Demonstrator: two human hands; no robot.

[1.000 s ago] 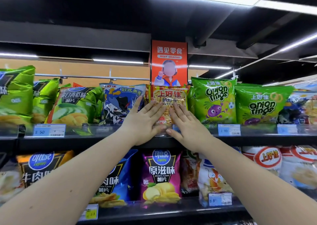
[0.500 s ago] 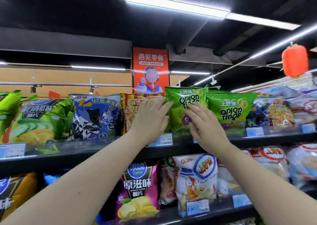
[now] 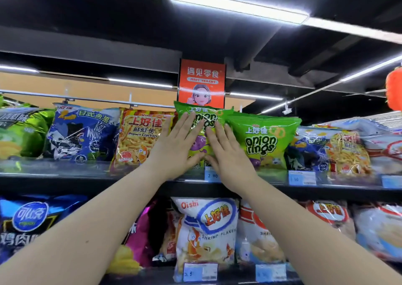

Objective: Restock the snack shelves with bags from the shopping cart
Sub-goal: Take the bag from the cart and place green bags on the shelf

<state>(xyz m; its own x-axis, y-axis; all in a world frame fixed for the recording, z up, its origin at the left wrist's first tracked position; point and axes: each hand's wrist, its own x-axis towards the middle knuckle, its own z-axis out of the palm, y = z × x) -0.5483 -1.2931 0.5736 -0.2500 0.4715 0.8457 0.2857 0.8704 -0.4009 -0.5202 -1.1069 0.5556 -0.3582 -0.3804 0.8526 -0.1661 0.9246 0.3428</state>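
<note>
Your left hand [image 3: 174, 147] and right hand [image 3: 229, 156] lie flat on the green bag [image 3: 196, 110]. Push softly toward 12 o'clock till it stands straight.

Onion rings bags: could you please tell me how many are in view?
2. One onion rings bag stands on the upper shelf under the left hand and right hand; the second onion rings bag sits to its right. Others may hide behind.

upper shelf [image 3: 65, 179] | onion rings bag [image 3: 261, 141] upright | left of it: second onion rings bag [image 3: 200, 110], prawn crackers bag [image 3: 139, 136], blue bag [image 3: 82, 132] | below it: lower shelf [image 3: 152, 278], shrimp flakes bag [image 3: 206, 230]
</note>
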